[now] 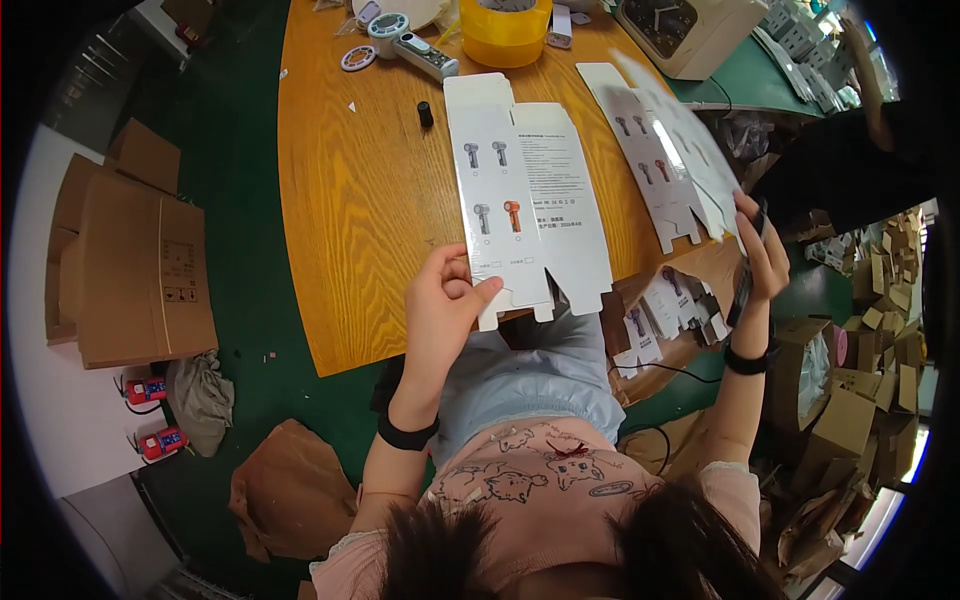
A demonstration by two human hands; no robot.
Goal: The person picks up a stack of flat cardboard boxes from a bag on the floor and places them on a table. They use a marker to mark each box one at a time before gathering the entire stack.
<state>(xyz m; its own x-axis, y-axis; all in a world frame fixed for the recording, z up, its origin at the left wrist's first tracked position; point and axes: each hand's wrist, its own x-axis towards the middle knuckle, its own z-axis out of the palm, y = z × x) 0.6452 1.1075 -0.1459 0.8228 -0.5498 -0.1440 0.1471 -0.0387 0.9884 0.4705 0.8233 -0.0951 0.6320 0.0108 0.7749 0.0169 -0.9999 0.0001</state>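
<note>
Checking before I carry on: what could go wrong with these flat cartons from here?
The left hand holds the left carton only near its lower edge, which juts past the table, so it might slip or bend. The small black cylinder beside that carton's upper left edge could be knocked. The white carton in the right hand might crease where pinched.

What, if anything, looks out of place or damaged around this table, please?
A rumpled brown sheet lies on the green floor left of the person, like discarded packaging, and opened cardboard boxes are heaped untidily at far right. The flat carton in the left hand shows no obvious damage.
</note>
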